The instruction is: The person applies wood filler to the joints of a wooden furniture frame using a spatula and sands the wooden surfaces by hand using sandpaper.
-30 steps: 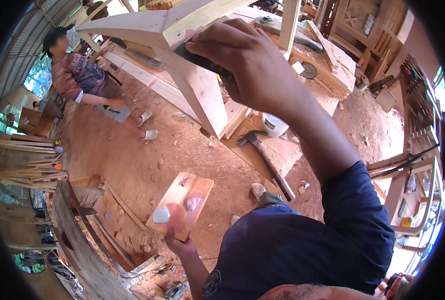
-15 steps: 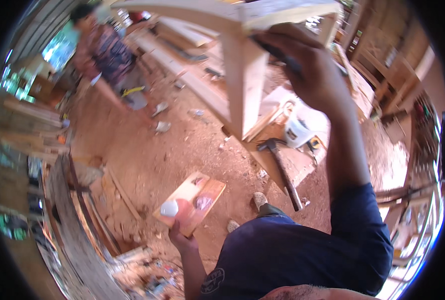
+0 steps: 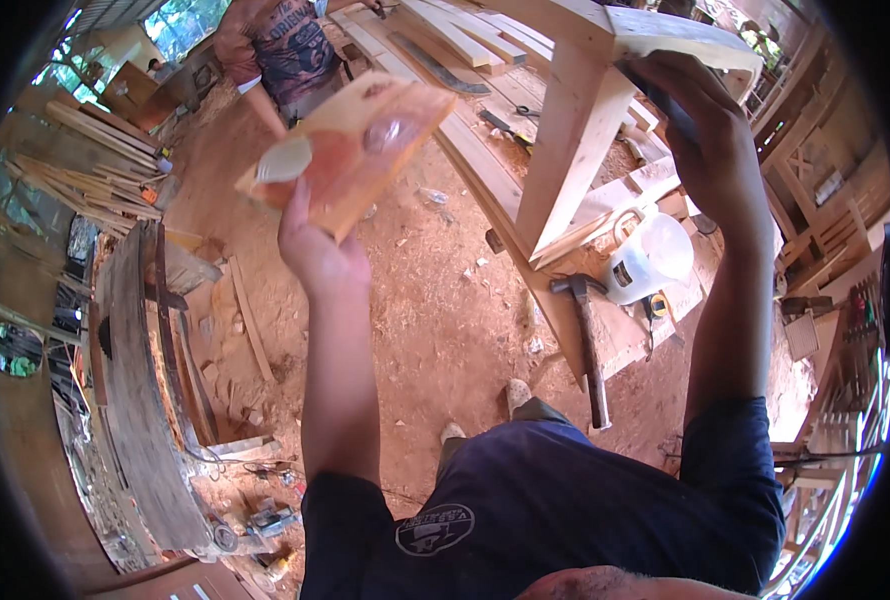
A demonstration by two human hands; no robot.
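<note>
My left hand (image 3: 325, 255) grips a flat wooden board (image 3: 370, 175) by its near edge and holds it raised at the upper left. On the board sit a whitish round piece (image 3: 285, 160), a reddish smear and a shiny clear lump (image 3: 390, 132). My right hand (image 3: 710, 150) is raised at the upper right with its fingers curled around a dark flat thing (image 3: 665, 100), mostly hidden by the hand. That hand is up against the top corner of a pale wooden frame (image 3: 575, 150), which stands on the workbench (image 3: 480, 180).
A hammer (image 3: 591, 350) lies on the bench's near end, beside a white plastic jug (image 3: 655, 255) and a yellow-black tape measure (image 3: 655, 305). Beyond the bench stands another person (image 3: 290, 50). Weathered planks (image 3: 145, 370) lean at left; shavings litter the floor.
My left hand has lifted the board from low down to the upper left. My right hand stays by the frame corner, which sits farther right in view.
</note>
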